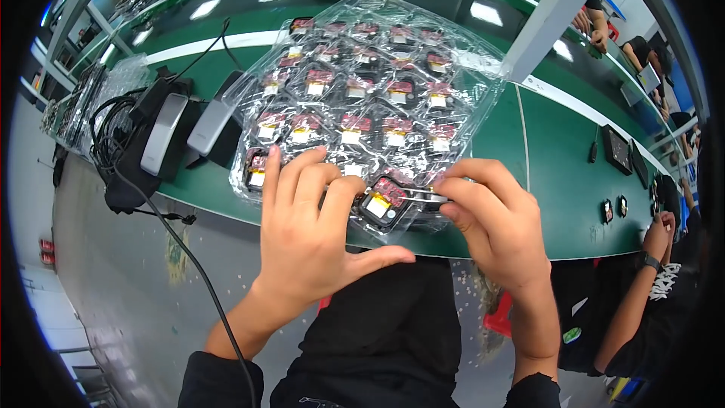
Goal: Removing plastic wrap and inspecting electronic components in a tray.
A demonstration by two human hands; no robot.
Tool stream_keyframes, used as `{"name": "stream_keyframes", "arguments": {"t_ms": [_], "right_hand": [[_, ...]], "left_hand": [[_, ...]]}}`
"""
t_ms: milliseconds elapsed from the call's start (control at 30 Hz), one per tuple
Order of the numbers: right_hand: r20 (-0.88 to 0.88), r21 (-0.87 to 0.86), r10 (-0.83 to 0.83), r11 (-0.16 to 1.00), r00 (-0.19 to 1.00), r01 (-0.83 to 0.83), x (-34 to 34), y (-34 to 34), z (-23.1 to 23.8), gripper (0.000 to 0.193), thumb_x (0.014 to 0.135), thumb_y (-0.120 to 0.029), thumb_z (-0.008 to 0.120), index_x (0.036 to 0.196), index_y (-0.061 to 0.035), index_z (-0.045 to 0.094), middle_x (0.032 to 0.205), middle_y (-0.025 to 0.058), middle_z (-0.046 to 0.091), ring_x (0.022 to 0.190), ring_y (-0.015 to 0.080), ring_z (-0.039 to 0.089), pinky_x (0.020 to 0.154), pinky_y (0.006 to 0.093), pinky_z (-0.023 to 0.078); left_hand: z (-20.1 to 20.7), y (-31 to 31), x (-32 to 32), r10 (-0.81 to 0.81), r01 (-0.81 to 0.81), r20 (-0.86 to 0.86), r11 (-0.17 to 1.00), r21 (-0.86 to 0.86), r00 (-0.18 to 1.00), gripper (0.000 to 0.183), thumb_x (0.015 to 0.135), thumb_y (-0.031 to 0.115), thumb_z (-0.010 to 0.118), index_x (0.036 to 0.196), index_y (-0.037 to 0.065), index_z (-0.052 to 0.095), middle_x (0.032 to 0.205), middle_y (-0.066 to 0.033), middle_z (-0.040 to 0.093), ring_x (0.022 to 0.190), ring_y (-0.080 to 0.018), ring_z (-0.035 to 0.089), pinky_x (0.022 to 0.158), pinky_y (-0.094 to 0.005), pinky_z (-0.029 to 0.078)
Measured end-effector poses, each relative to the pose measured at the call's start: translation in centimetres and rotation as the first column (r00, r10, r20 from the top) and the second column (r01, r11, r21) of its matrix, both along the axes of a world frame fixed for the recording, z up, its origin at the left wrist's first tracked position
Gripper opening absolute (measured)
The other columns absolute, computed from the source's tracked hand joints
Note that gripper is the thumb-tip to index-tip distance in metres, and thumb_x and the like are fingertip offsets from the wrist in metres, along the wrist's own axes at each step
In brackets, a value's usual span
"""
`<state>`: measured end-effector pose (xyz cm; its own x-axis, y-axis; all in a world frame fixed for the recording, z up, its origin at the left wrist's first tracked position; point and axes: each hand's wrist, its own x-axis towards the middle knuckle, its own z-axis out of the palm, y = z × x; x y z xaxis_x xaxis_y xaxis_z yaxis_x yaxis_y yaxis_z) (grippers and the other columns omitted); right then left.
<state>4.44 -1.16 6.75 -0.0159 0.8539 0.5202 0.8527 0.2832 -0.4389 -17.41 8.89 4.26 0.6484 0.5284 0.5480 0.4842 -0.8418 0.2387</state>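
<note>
A clear plastic tray (377,153) lies near the front edge of the green table, its pockets holding several small black square device housings with red circuit boards. At its near side sits one housing (384,202) with a red board and a white-and-yellow part. Metal tweezers (424,196) are pinched between the thumb and fingers of my right hand (495,219), their tips at that housing's board. My left hand (310,219) is spread over the tray's near left part, with its fingers apart and its thumb stretched out below the housing. Its fingertips rest on the tray.
Two grey-and-black desktop devices (165,134) with tangled black cables (113,117) stand left of the tray. A grey metal post (555,19) rises at the table's far side. To the right, a co-worker's hand (659,233) is near small device parts (607,211) on the table.
</note>
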Motion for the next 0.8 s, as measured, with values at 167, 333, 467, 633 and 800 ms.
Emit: {"name": "stream_keyframes", "arguments": {"t_ms": [167,333,467,633,800], "right_hand": [[0.161,0.121,0.012,0.992,0.987,-0.032,0.0,1.3,-0.4,0.026,0.073,-0.008,0.080,0.098,-0.0078,0.075,0.095,0.0055,0.066,0.073,0.0198,0.067,0.059,0.0323,0.053],[0.473,0.201,0.116,0.951,0.873,-0.235,-0.6,2.8,0.5,0.027,0.070,-0.011,0.075,0.097,-0.0068,0.075,0.093,0.0027,0.065,0.070,0.0149,0.060,0.056,0.0297,0.044],[0.593,0.211,0.143,0.922,0.792,-0.324,-0.9,3.9,0.9,0.028,0.069,-0.012,0.075,0.095,-0.0052,0.075,0.094,0.0024,0.065,0.071,0.0142,0.059,0.057,0.0297,0.041],[0.605,0.220,0.149,0.913,0.782,-0.344,-0.3,3.9,1.1,0.027,0.069,-0.012,0.075,0.095,-0.0049,0.075,0.095,0.0026,0.065,0.071,0.0146,0.060,0.058,0.0298,0.043],[0.599,0.242,0.144,0.905,0.788,-0.350,-0.4,4.3,0.5,0.029,0.068,-0.012,0.075,0.096,-0.0049,0.075,0.093,0.0025,0.065,0.072,0.0148,0.060,0.059,0.0298,0.044]], "left_hand": [[-0.1,0.7,-1.2,-0.048,0.053,0.068,0.996,-0.077,0.996,0.067,0.060,0.044,0.096,0.108,0.008,0.069,0.110,-0.0103,0.061,0.128,-0.0408,0.057,0.117,-0.0686,0.029],[-0.4,1.4,-2.5,-0.126,0.141,0.107,0.979,-0.150,0.986,0.065,0.058,0.037,0.095,0.112,0.008,0.071,0.112,-0.0086,0.061,0.134,-0.0414,0.053,0.119,-0.0695,0.025],[-0.6,1.6,-2.8,-0.133,0.151,0.115,0.974,-0.168,0.984,0.065,0.058,0.037,0.095,0.111,0.008,0.071,0.113,-0.0082,0.062,0.134,-0.0415,0.054,0.120,-0.0683,0.025],[-0.6,1.8,-2.8,-0.145,0.167,0.132,0.971,-0.172,0.981,0.064,0.059,0.039,0.094,0.111,0.009,0.072,0.113,-0.0081,0.062,0.134,-0.0408,0.054,0.120,-0.0679,0.024],[-0.6,1.9,-2.8,-0.155,0.177,0.135,0.970,-0.168,0.979,0.064,0.059,0.039,0.093,0.111,0.009,0.073,0.112,-0.0080,0.062,0.133,-0.0401,0.055,0.120,-0.0680,0.024]]}}
